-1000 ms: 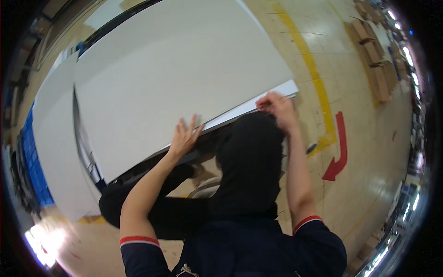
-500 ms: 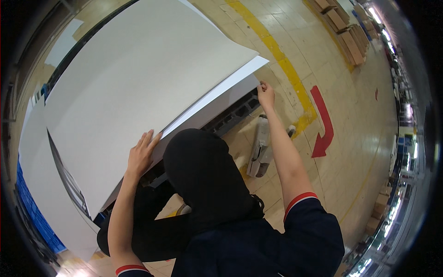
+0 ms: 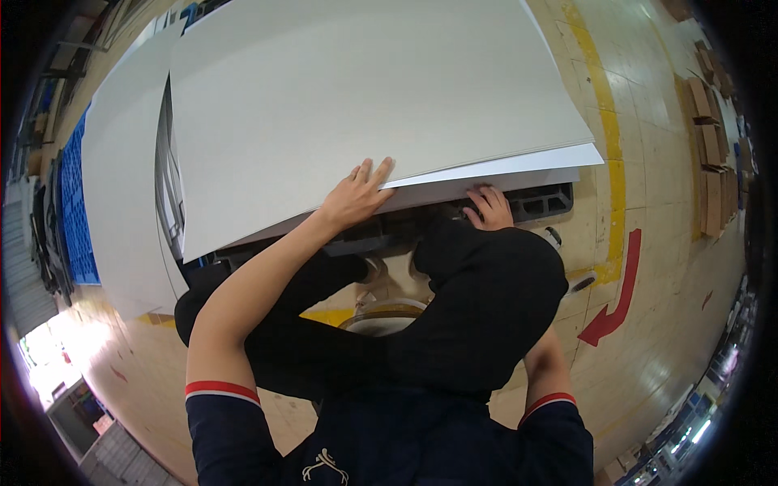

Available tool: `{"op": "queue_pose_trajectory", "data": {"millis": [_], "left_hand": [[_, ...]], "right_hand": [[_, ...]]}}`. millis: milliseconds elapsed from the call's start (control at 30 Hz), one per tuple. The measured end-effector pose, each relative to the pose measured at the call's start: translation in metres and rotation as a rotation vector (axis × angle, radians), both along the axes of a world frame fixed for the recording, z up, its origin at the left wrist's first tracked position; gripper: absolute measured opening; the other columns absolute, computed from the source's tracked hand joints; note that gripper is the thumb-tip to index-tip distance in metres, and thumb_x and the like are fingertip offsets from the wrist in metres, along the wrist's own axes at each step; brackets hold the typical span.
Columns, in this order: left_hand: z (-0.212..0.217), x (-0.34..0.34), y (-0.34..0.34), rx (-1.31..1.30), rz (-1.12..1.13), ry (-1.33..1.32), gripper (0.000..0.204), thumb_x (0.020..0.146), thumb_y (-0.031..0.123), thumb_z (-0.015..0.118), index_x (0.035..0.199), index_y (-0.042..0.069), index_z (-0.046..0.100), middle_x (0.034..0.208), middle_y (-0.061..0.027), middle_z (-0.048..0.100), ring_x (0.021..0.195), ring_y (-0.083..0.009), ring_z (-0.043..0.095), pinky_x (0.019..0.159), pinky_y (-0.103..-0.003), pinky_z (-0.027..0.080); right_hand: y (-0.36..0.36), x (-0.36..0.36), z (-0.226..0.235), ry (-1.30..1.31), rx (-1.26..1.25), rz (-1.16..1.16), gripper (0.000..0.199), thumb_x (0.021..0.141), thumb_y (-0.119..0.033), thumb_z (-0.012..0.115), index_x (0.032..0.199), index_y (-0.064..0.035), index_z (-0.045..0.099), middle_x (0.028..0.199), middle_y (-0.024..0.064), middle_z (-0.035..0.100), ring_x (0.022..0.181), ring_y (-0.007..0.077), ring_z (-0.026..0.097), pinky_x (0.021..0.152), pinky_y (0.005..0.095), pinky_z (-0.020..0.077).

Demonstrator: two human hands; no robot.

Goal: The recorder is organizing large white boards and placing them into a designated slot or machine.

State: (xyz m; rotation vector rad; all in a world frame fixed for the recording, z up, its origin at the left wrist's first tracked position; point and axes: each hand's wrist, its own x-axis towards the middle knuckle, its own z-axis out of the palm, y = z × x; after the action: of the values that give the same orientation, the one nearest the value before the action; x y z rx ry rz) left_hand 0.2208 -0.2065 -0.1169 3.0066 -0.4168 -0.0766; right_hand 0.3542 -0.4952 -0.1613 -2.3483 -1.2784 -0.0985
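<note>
Large pale grey sheets (image 3: 365, 89) lie stacked in front of me, with a white sheet (image 3: 519, 162) showing beneath the upper ones along the near edge. My left hand (image 3: 356, 194) rests near this edge, fingers spread on the top sheet and thumb stretched out along the edge. Past my raised right knee, my right hand (image 3: 491, 211) touches the front edge of the lower sheets (image 3: 543, 176) with its fingers apart. The knee hides part of my right forearm. Under the stack shows a black pallet (image 3: 545, 202).
Another pale sheet stack (image 3: 121, 178) stands at the left, beside a blue pallet (image 3: 74, 202). A round stool (image 3: 381, 316) shows between my legs. The floor at right bears a yellow line (image 3: 612, 146) and red arrow (image 3: 620, 300). Cardboard boxes (image 3: 711, 146) stand farther right.
My right hand has left the stack's right corner and moved left along the front edge, nearer my left hand. The left hand stays at the sheet edge. The whole view has turned.
</note>
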Motion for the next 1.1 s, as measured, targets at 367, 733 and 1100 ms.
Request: {"op": "queue_pose_trajectory", "data": {"millis": [367, 733, 1100], "left_hand": [[-0.021, -0.011, 0.014, -0.084, 0.089, 0.103, 0.033, 0.081, 0.009, 0.048, 0.111, 0.019, 0.055, 0.135, -0.0134, 0.033, 0.116, -0.0389, 0.042, 0.086, -0.04, 0.047], [-0.014, -0.009, 0.012, -0.133, 0.082, 0.166, 0.04, 0.08, 0.01, 0.051, 0.115, 0.029, 0.053, 0.133, -0.0128, 0.035, 0.113, -0.0396, 0.044, 0.08, -0.038, 0.051], [-0.008, -0.004, 0.011, -0.034, 0.038, 0.295, 0.034, 0.079, 0.03, 0.059, 0.111, 0.019, 0.056, 0.136, -0.0166, 0.032, 0.116, -0.0412, 0.041, 0.087, -0.042, 0.047]], "right_hand": [[0.029, 0.047, 0.008, 0.078, -0.319, 0.328, 0.021, 0.077, -0.025, 0.059, 0.086, -0.0064, 0.061, 0.076, 0.0102, 0.061, 0.07, 0.0282, 0.059, 0.062, 0.0373, 0.0467], [0.033, 0.055, 0.015, 0.049, -0.278, 0.463, 0.017, 0.078, -0.02, 0.059, 0.088, -0.0053, 0.061, 0.076, 0.0115, 0.061, 0.07, 0.0285, 0.059, 0.061, 0.0371, 0.0467], [0.032, 0.037, 0.036, -0.124, -0.114, 0.386, 0.01, 0.077, -0.005, 0.058, 0.086, -0.0012, 0.057, 0.079, 0.009, 0.057, 0.074, 0.0243, 0.056, 0.066, 0.033, 0.0445]]}}
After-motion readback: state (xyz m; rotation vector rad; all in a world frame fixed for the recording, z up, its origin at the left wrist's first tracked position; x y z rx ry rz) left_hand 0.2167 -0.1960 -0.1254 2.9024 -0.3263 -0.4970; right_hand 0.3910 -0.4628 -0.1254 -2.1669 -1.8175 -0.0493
